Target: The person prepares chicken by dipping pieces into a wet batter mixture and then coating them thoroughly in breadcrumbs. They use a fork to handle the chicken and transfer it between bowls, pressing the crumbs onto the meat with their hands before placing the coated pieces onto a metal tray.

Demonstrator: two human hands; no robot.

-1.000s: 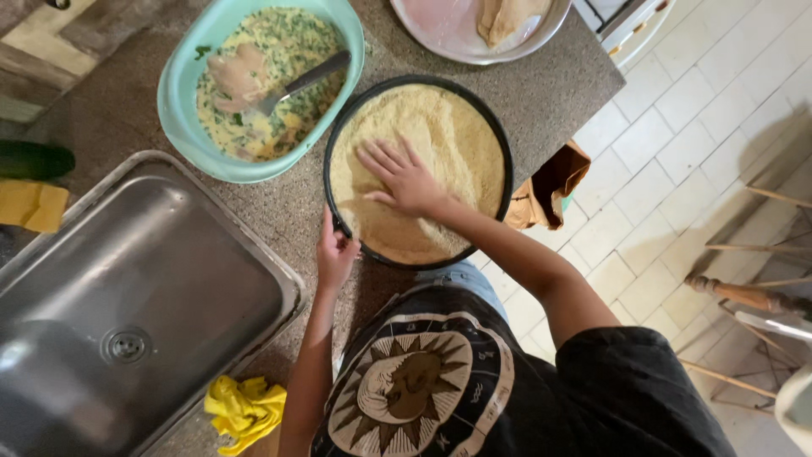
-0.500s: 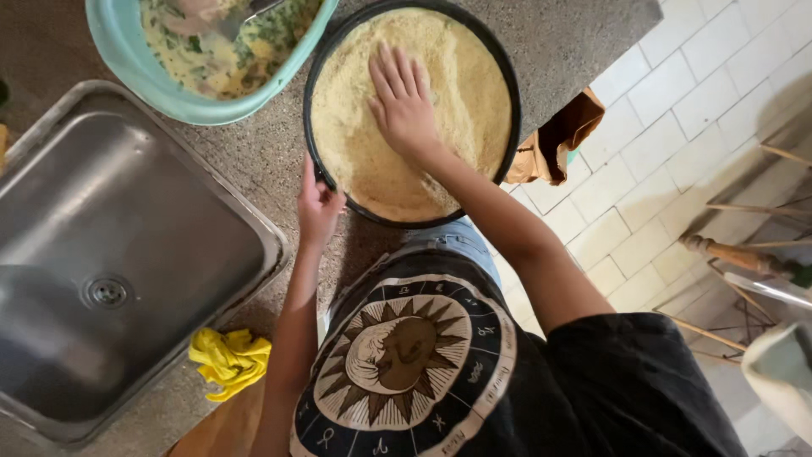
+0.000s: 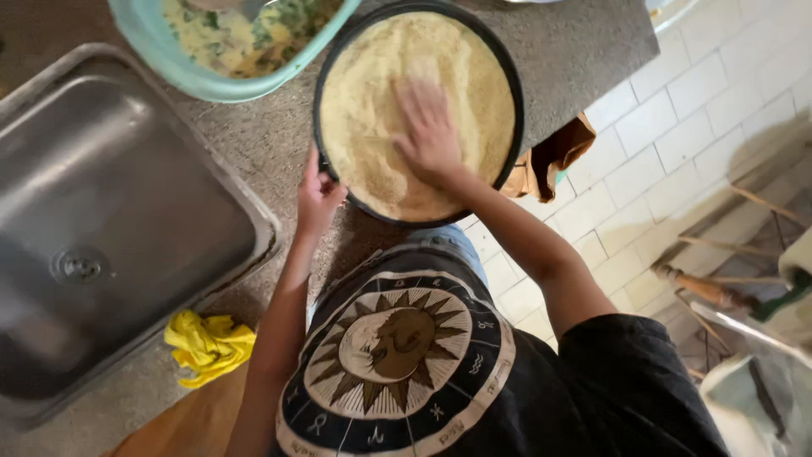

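Steel sink (image 3: 127,220), left, partly cut off by the frame edge. Speckled counter (image 3: 584,42) holds a round dark pan (image 3: 326,80) of pale yellow crumb, its top edge just out of view. Turquoise bowl (image 3: 194,80), mostly cut off above, just beside the pan. Yellow cloth (image 3: 207,345) near the sink corner. Right hand (image 3: 430,135) flat on the crumb, fingers spread, blurred. Left hand (image 3: 318,196) grips the pan's rim; fingertips hard to make out.
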